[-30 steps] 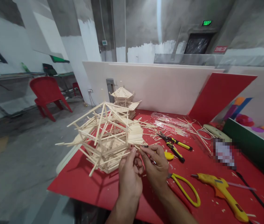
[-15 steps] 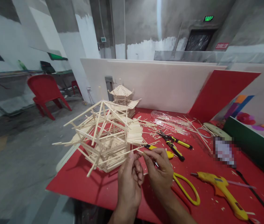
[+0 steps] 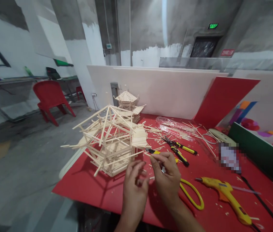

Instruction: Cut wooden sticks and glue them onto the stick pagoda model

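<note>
Head view: I'm watching the right hand (image 3: 166, 177) pinching a thin pale wooden stick (image 3: 147, 154), the left hand (image 3: 136, 185) curving, fingers parted, and a many-sided pale-wood framework (image 3: 112, 154) standing beyond and left of both.

A concrete wall (image 3: 148, 25), patchily whitewashed lower down, holds a dark door (image 3: 204, 48) beneath a lit green exit sign (image 3: 213, 26), while a red plastic chair (image 3: 48, 91) stands on the grey floor (image 3: 36, 145) left of a half-painted pillar (image 3: 78, 51).

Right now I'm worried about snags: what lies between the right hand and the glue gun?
Head view: mainly a looped yellow tool handle lies between the right hand and glue gun.
</note>
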`<state>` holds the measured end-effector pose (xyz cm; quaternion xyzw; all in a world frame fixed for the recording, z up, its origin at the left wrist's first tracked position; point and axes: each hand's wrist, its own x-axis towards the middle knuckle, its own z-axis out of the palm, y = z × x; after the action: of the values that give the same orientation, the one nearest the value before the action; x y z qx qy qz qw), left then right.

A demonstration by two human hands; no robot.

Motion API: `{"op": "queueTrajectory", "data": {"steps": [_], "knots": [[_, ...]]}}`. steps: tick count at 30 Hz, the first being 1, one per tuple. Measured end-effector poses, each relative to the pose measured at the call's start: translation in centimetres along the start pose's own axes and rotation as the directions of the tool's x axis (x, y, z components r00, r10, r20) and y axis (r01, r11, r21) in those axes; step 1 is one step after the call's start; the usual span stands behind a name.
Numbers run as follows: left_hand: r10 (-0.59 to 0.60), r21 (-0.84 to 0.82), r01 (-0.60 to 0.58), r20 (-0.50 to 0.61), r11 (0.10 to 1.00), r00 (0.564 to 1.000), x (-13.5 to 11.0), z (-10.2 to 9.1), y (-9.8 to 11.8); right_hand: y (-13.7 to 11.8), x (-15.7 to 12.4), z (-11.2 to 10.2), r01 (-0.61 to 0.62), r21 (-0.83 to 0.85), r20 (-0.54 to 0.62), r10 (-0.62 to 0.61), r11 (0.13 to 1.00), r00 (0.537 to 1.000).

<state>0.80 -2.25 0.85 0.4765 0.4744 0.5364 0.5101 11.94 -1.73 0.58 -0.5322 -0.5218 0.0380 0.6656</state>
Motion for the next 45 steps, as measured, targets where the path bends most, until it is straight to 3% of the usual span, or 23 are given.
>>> {"op": "queueTrajectory", "data": {"steps": [3,5,7,9,16,30,41,45], "knots": [[-0.206,-0.207,0.200,-0.008,0.958,0.979,1.0,0.0,0.9,0.2,0.0,0.9,0.022,0.001,0.006,-0.022,1.000,1.000],[-0.303,-0.401,0.284,0.016,0.871,0.953,1.8,0.3,1.8,0.3,0.2,1.3,0.044,-0.006,0.000,-0.044,0.999,0.999],[-0.379,-0.550,0.339,0.044,0.764,0.924,2.7,0.8,2.5,0.3,0.4,1.7,0.065,-0.016,-0.007,-0.065,0.998,0.998],[-0.411,-0.609,0.352,0.046,0.711,0.910,3.2,1.4,3.0,0.4,0.6,1.9,0.079,-0.027,-0.012,-0.080,0.996,0.997],[-0.391,-0.632,0.304,0.001,0.713,0.920,3.8,2.9,3.0,0.7,0.8,2.2,0.077,-0.059,-0.007,-0.078,0.995,0.997],[-0.350,-0.534,0.258,-0.077,0.805,0.934,4.3,2.8,3.4,0.8,0.9,2.3,0.032,-0.043,0.028,-0.030,0.999,0.999],[-0.358,-0.499,0.264,-0.102,0.825,0.928,4.4,2.9,3.6,0.3,1.1,-2.0,0.002,-0.063,0.040,0.001,0.998,0.999],[-0.367,-0.512,0.261,-0.116,0.818,0.923,4.3,3.0,4.0,0.7,1.8,-4.0,-0.015,-0.124,0.114,0.029,0.992,0.993]]}}
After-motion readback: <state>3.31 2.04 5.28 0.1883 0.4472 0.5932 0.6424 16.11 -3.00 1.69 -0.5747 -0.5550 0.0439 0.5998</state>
